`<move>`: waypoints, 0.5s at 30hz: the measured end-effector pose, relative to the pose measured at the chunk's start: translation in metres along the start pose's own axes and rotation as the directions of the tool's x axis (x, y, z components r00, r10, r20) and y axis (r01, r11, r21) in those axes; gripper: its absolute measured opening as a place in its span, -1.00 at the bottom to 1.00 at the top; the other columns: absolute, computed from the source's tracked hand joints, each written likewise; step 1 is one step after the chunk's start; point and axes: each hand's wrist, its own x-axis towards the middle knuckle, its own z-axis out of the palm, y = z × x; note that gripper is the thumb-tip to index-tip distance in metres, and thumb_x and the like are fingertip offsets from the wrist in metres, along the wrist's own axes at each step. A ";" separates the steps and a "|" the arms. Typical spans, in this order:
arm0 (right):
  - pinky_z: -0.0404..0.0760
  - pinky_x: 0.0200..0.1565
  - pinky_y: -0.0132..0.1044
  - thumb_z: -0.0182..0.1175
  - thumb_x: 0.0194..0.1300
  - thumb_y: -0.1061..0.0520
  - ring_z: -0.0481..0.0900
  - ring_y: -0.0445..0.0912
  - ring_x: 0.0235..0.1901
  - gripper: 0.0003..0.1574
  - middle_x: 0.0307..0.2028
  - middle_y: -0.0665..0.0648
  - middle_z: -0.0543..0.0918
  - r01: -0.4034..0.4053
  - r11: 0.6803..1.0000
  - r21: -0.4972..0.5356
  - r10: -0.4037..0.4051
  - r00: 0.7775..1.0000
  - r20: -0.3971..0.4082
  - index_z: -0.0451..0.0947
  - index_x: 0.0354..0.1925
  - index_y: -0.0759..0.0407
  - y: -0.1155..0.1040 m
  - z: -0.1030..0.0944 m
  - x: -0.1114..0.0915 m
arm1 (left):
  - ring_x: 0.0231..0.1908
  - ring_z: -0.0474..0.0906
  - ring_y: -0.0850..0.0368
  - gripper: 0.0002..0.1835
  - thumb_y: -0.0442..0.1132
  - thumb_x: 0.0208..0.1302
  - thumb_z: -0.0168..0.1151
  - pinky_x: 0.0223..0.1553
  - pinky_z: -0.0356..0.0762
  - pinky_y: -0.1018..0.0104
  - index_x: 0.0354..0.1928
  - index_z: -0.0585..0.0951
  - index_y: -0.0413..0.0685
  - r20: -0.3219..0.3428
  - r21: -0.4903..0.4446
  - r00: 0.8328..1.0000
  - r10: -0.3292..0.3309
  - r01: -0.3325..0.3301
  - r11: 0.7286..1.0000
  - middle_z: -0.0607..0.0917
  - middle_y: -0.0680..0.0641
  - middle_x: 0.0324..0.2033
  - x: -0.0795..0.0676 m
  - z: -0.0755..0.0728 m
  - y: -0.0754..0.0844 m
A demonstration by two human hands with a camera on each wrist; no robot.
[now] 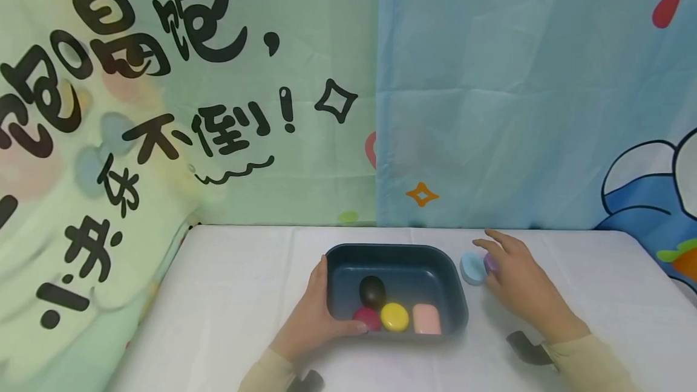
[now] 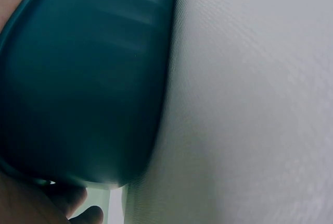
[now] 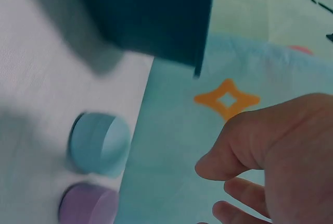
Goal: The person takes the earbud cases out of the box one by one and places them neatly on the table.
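My left hand (image 1: 311, 314) grips the left end of a dark teal rectangular box (image 1: 427, 286), its thumb over the near rim. Inside, near the front wall, lie a black rounded piece (image 1: 373, 291), a red round piece (image 1: 367, 318), a yellow disc (image 1: 394, 317) and a pink rounded block (image 1: 426, 319). Right of the box, a light blue round piece (image 3: 99, 143) and a purple one (image 3: 89, 204) stand side by side on the table. Over the purple piece hovers my right hand (image 1: 520, 283), fingers loosely bent and holding nothing; the right wrist view shows it apart from both pieces.
A white cloth covers the table (image 1: 239, 271). Behind it hang a green printed curtain (image 1: 327, 180) with black lettering and a blue curtain (image 1: 490, 138). The box's right end lies close to the light blue piece.
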 end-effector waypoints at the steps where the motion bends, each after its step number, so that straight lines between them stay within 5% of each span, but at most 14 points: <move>1: 0.36 0.13 0.40 0.24 0.05 0.49 0.31 0.46 0.20 -0.39 0.25 0.53 0.38 0.007 1.000 -0.001 -0.007 1.000 0.002 0.51 0.14 0.41 -0.003 0.000 0.001 | 0.49 0.07 -0.09 0.49 0.18 -0.15 0.63 0.41 0.18 -0.10 0.61 -0.21 -0.14 0.000 -0.001 1.000 0.001 0.000 1.000 0.00 -0.11 0.56 0.000 0.000 0.000; 9: 0.42 0.08 0.34 0.24 0.08 0.45 0.28 0.43 0.24 -0.37 0.28 0.50 0.35 0.017 1.000 0.008 -0.017 0.999 0.045 0.48 0.18 0.41 -0.028 0.001 0.004 | 0.49 0.07 -0.09 0.49 0.18 -0.15 0.63 0.40 0.19 -0.10 0.61 -0.22 -0.12 0.004 -0.006 1.000 0.007 -0.007 1.000 -0.01 -0.12 0.57 0.000 0.001 -0.001; 15: 0.44 0.09 0.30 0.33 -0.01 0.45 0.38 0.41 0.19 -0.35 0.23 0.47 0.44 0.086 0.996 0.011 -0.086 0.996 -0.004 0.52 0.14 0.39 -0.041 0.006 0.007 | 0.49 0.07 -0.10 0.48 0.17 -0.14 0.63 0.40 0.19 -0.10 0.60 -0.21 -0.14 0.003 0.000 1.000 0.002 -0.002 1.000 0.00 -0.12 0.57 0.000 -0.001 0.001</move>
